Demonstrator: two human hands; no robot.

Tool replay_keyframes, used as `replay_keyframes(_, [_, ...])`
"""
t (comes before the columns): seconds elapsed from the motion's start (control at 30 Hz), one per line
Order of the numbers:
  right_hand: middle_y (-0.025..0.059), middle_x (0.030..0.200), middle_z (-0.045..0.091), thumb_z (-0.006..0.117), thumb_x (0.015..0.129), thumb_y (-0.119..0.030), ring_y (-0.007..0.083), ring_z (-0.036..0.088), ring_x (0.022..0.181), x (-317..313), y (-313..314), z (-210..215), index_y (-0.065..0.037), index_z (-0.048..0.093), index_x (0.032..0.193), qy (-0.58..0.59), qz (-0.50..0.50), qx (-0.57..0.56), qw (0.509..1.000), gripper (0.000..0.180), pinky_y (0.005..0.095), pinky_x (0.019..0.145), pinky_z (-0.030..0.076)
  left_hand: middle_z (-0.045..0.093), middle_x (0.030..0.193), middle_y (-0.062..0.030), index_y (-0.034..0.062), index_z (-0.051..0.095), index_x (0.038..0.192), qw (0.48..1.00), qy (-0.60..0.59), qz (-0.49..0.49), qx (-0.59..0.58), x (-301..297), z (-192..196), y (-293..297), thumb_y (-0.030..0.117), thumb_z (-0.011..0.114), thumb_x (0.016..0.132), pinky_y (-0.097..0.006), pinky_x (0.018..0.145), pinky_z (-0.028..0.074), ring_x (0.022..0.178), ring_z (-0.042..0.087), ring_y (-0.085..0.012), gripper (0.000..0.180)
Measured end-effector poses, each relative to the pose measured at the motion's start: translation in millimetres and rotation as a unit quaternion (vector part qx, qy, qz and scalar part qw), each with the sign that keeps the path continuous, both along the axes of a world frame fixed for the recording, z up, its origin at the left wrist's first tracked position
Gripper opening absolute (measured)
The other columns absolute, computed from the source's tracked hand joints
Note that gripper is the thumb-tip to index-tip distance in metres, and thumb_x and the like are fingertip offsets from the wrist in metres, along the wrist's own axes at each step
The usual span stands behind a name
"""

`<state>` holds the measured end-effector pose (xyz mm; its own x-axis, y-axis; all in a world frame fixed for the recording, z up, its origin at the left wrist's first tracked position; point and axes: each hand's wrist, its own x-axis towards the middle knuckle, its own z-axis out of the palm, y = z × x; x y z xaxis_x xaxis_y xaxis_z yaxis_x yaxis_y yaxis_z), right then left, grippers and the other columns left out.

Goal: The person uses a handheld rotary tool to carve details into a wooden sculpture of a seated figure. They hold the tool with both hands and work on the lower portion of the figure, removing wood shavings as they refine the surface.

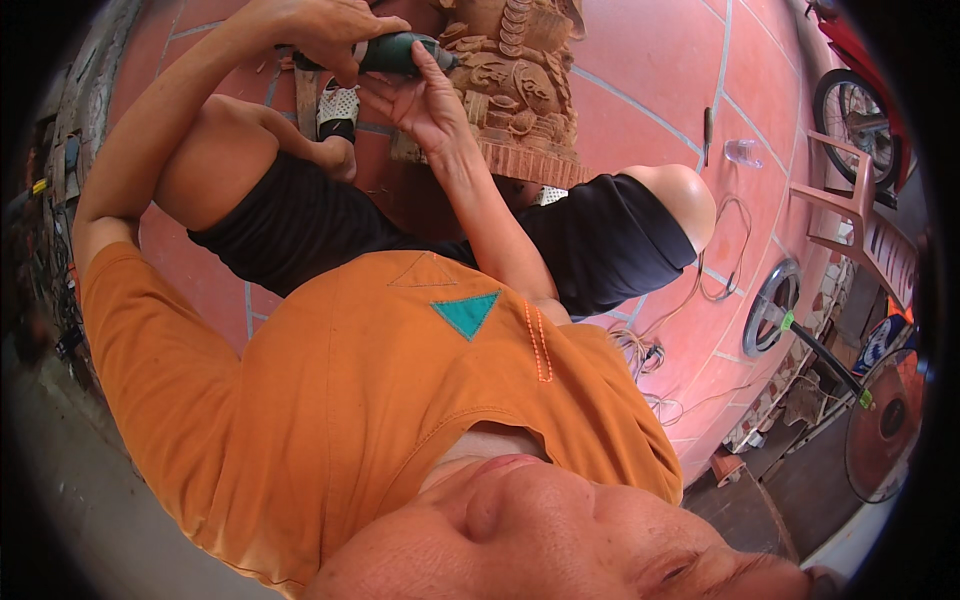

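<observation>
A brown wooden carving (520, 90), cut with deep relief, stands on the floor between my legs. My left hand (325, 35) is closed over the rear of a green handheld rotary grinder (390, 54). Beneath its front end lies my right hand (432, 108), palm turned up, with the thumb pressed against the tool's body. The grinder's tip points right and reaches the left side of the carving; whether it touches the wood I cannot tell. The carving's top is cut off by the upper edge of the view.
On the red tiled floor to the right are a slim dark tool (708, 135), a clear cup (743, 152) and loose cables (650, 350). Farther right stand a pink plastic chair (850, 190), a motorbike wheel (850, 120) and a fan (885, 425) with a round base (772, 308).
</observation>
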<state>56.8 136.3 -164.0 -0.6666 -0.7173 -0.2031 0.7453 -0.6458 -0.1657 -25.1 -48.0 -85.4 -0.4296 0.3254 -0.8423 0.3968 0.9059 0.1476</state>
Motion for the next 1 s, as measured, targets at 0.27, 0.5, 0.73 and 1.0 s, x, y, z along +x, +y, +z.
replay_keyframes(0.27, [0.0191, 0.117, 0.062, 0.063, 0.090, -0.036, 0.0358, 0.059, 0.112, -1.4, -0.7, -5.0, -0.007, 0.049, 0.126, -0.008, 0.008, -0.008, 1.000, 0.049, 0.0555, 0.101, 0.043, 0.064, 0.089, -0.0271, 0.0070, 0.029, 0.140, 0.998, 0.035, -0.019, 0.053, 24.2, 87.4, 38.1, 0.033, 0.074, 0.075, -0.045, 0.076, 0.049, 0.089, 0.063, -0.0411, 0.084])
replay_keyframes(0.5, [0.0194, 0.118, 0.061, 0.064, 0.090, -0.038, 0.0371, 0.058, 0.113, -2.9, -0.1, -14.0, -0.007, 0.047, 0.127, -0.003, 0.012, -0.003, 1.000, 0.052, 0.0553, 0.100, 0.043, 0.064, 0.090, -0.0265, 0.0071, 0.028, 0.141, 0.997, 0.036, -0.030, 0.053, 22.4, 87.0, 42.7, 0.031, 0.073, 0.075, -0.045, 0.077, 0.049, 0.088, 0.063, -0.0408, 0.083])
replay_keyframes(0.73, [0.0199, 0.122, 0.058, 0.065, 0.089, -0.039, 0.0393, 0.055, 0.116, -1.3, -5.1, -16.9, -0.007, 0.043, 0.131, -0.004, 0.013, 0.004, 1.000, 0.057, 0.0565, 0.100, 0.043, 0.065, 0.079, -0.0202, 0.0132, 0.025, 0.146, 0.993, 0.106, 0.010, 0.059, 31.0, 54.8, 27.9, 0.020, 0.073, 0.064, -0.040, 0.063, 0.056, 0.071, 0.067, -0.0314, 0.095])
replay_keyframes(1.0, [0.0198, 0.122, 0.058, 0.067, 0.087, -0.038, 0.0402, 0.054, 0.116, -2.6, -7.6, -20.5, -0.008, 0.041, 0.131, -0.002, 0.013, -0.004, 1.000, 0.059, 0.0574, 0.100, 0.043, 0.065, 0.075, -0.0177, 0.0118, 0.027, 0.146, 0.992, 0.110, 0.025, 0.049, 33.2, 57.6, 29.8, 0.016, 0.072, 0.063, -0.038, 0.058, 0.056, 0.066, 0.067, -0.0292, 0.094])
